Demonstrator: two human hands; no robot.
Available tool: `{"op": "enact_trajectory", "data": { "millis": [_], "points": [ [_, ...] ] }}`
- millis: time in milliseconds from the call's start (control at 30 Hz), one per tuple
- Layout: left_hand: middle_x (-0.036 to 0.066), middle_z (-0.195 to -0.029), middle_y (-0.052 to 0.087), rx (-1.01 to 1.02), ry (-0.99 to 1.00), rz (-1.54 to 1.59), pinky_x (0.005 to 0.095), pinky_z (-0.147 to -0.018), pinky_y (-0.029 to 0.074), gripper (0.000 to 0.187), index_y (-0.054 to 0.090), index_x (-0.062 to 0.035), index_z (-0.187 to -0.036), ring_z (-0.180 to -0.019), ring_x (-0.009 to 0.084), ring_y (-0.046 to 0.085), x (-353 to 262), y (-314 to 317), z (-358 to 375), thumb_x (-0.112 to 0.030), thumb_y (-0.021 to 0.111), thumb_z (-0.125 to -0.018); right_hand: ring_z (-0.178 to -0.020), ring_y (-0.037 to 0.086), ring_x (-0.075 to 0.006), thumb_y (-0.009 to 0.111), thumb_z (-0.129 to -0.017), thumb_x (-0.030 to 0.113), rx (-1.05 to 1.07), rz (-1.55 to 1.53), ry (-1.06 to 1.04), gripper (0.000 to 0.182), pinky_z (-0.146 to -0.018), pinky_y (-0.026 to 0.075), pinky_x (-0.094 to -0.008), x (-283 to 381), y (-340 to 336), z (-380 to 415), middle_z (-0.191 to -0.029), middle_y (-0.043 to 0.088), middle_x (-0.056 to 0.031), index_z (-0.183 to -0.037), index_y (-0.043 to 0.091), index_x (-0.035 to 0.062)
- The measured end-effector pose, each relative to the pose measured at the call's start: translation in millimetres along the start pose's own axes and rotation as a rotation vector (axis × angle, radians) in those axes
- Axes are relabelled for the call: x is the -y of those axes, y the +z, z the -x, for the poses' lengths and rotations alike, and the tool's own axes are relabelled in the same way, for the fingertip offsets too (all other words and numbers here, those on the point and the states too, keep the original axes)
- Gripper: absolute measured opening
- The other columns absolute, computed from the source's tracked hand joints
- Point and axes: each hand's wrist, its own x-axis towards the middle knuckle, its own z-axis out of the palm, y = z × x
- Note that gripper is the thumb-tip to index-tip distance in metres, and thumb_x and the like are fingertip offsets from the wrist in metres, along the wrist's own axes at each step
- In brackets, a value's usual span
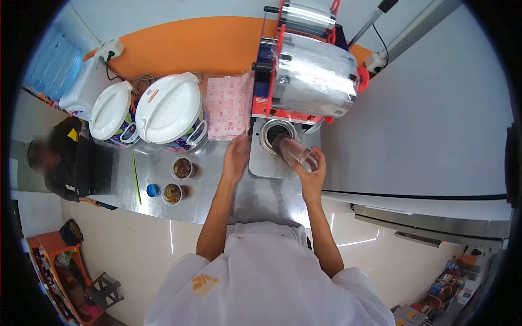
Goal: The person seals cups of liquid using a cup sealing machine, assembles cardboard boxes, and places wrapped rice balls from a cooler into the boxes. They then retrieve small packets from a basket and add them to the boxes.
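Note:
My right hand (311,173) is closed on a clear plastic cup (293,151). The cup tilts over the round metal ring (262,138) of a cup sealing machine (263,169), its lower end at the ring's dark opening. What the cup holds, if anything, I cannot make out. Beside the machine's left edge is my left hand (236,158), fingers stretched forward, slightly blurred and holding nothing visible. It is close to the lower edge of a pink printed packet (228,108). A large roll of shiny film (315,73) sits atop the machine.
Two cups of dark drink with ice (184,168) (173,193) stand on the metal counter (217,187), near a blue cap (153,190) and a green straw (136,179). Two white-lidded containers (169,108) (111,111) are behind. A person (60,157) is at far left; a large grey appliance (413,119) flanks the right.

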Motion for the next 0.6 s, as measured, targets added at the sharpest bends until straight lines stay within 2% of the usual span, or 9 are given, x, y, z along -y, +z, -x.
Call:
{"op": "enact_trajectory", "data": {
  "millis": [67,100,167,200,233,300,333,467,600],
  "points": [
    [0.015,-0.145,0.052,-0.150,0.195,-0.228,0.0441,-0.114,0.037,0.054,0.047,-0.0049,-0.145,-0.135,0.0266,0.049,-17,-5,30,-0.036,0.055,-0.101,-0.123,0.056,-0.0345,0.078,-0.082,0.016,0.087,-0.568,0.404,0.072,-0.091,0.059,-0.0517,8,-20,15,-0.142,0.047,-0.0147,-0.143,0.042,0.0078],
    [0.015,-0.145,0.052,-0.144,0.187,-0.232,0.0441,-0.114,0.037,0.054,0.047,-0.0049,-0.145,-0.135,0.0266,0.049,-23,5,45,-0.036,0.055,-0.101,-0.123,0.056,-0.0345,0.078,-0.082,0.016,0.077,-0.570,0.406,0.072,-0.091,0.059,-0.0517,10,-26,23,-0.142,0.047,-0.0147,-0.143,0.042,0.0078],
    [0.014,-0.147,0.049,-0.135,0.300,-0.484,0.0457,-0.117,0.031,0.057,0.048,-0.0068,-0.143,-0.141,0.0265,0.043,-50,37,78,-0.031,0.066,-0.095,-0.129,0.054,-0.0383,0.076,-0.084,0.023,0.300,-1.092,0.563,0.079,-0.095,0.057,-0.0579,12,-34,37,-0.147,0.045,-0.0177,-0.150,0.036,0.0092],
    [0.014,-0.147,0.049,-0.131,0.299,-0.487,0.0457,-0.117,0.031,0.057,0.048,-0.0068,-0.143,-0.141,0.0265,0.043,-60,58,92,-0.031,0.066,-0.095,-0.134,0.049,-0.0441,0.073,-0.086,0.032,0.373,-1.131,0.573,0.082,-0.097,0.055,-0.0621,1,-35,45,-0.150,0.043,-0.0212,-0.153,0.032,0.0090],
    [0.014,-0.148,0.048,0.059,0.319,-0.555,0.0457,-0.118,0.031,0.067,0.045,-0.0065,-0.146,-0.142,0.0268,0.042,-67,84,107,-0.027,0.074,-0.089,-0.134,0.049,-0.0441,0.073,-0.086,0.032,0.371,-1.136,0.572,0.082,-0.097,0.055,-0.0621,1,-34,49,-0.150,0.043,-0.0212,-0.153,0.032,0.0090],
    [0.014,-0.150,0.046,0.340,0.336,-0.645,0.0447,-0.118,0.030,0.091,0.039,-0.0050,-0.150,-0.143,0.0262,0.040,-81,139,137,-0.022,0.087,-0.076,-0.134,0.047,-0.0487,0.076,-0.085,0.039,0.588,-1.408,0.571,0.086,-0.098,0.054,-0.0633,2,-24,52,-0.149,0.042,-0.0232,-0.153,0.032,0.0085],
    [0.014,-0.150,0.046,0.430,0.332,-0.670,0.0436,-0.119,0.029,0.102,0.035,-0.0039,-0.152,-0.144,0.0255,0.039,-88,164,147,-0.021,0.092,-0.069,-0.134,0.047,-0.0487,0.076,-0.085,0.039,0.599,-1.414,0.573,0.086,-0.098,0.054,-0.0633,4,-21,54,-0.149,0.042,-0.0232,-0.153,0.032,0.0085],
    [0.012,-0.143,0.052,0.432,0.394,-0.925,0.0403,-0.116,0.033,0.101,0.042,-0.0020,-0.147,-0.137,0.0231,0.046,-112,203,166,-0.017,0.096,-0.064,-0.134,0.045,-0.0519,0.078,-0.082,0.053,0.686,-1.356,0.456,0.096,-0.102,0.051,-0.0645,27,-3,52,-0.150,0.041,-0.0253,-0.154,0.031,0.0098],
    [0.009,-0.129,0.060,0.389,0.493,-0.965,0.0360,-0.106,0.043,0.083,0.052,-0.0011,-0.136,-0.121,0.0192,0.057,-137,219,169,-0.014,0.094,-0.066,-0.133,0.046,-0.0520,0.073,-0.083,0.061,0.715,-1.377,0.402,0.099,-0.102,0.051,-0.0633,63,11,48,-0.150,0.040,-0.0257,-0.154,0.029,0.0095]
  ]
}}
